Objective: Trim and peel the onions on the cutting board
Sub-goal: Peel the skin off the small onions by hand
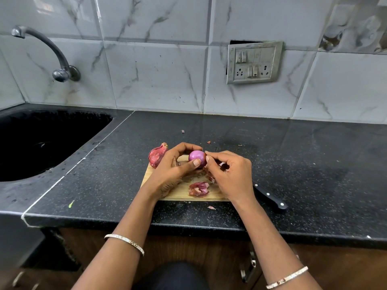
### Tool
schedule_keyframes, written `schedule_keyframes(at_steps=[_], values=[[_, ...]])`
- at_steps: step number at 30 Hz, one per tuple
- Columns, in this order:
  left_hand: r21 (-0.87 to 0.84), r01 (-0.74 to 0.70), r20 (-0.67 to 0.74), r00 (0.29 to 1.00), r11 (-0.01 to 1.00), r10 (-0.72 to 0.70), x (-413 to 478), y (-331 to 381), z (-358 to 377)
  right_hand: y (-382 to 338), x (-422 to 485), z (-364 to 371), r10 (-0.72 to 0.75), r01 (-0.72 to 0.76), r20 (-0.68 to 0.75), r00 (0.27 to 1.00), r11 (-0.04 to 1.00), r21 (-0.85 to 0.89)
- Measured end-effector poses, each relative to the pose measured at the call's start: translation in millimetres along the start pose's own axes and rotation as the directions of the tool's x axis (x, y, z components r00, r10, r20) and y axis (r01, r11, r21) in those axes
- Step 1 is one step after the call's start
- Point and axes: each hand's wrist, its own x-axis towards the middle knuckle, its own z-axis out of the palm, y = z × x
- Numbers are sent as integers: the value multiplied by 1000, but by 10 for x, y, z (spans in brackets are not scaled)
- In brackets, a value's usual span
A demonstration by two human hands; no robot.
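Over at the far left a dark sink (pixel 41 143) is sunk into the black speckled counter (pixel 303 164), with a curved metal tap (pixel 48 51) coming out of the tiled wall above it. Next along, an unpeeled onion (pixel 157 155) in its dry reddish skin sits at the far-left corner of the wooden cutting board (pixel 180 189), just beside the left hand (pixel 173 166). That hand comes up from a forearm with a thin bangle (pixel 125 243), wrist bent inward, fingers curled over the top of a peeled onion (pixel 197 157) and thumb pressed against its near side — it grips the glossy purple bulb above the board's far edge. From the other side the right hand (pixel 228 174) meets it, fingers bunched and curled, thumb and forefinger tips pinching at the onion's right side; whether a strip of skin is between them I cannot tell. Below the hands a heap of loose papery peels (pixel 198 189) lies on the board. Further right a black-handled knife (pixel 270 198) rests on the counter, its blade hidden behind the right wrist. Up on the wall, a grey switch-and-socket plate (pixel 254 61).
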Motion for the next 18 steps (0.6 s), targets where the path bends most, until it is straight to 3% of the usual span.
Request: schedule_keyframes(at_steps=[18], values=[[-13,16,7,1000,1000,-16,19,-46,-13,35,-7,14,-16,14,19,1000,998,61]])
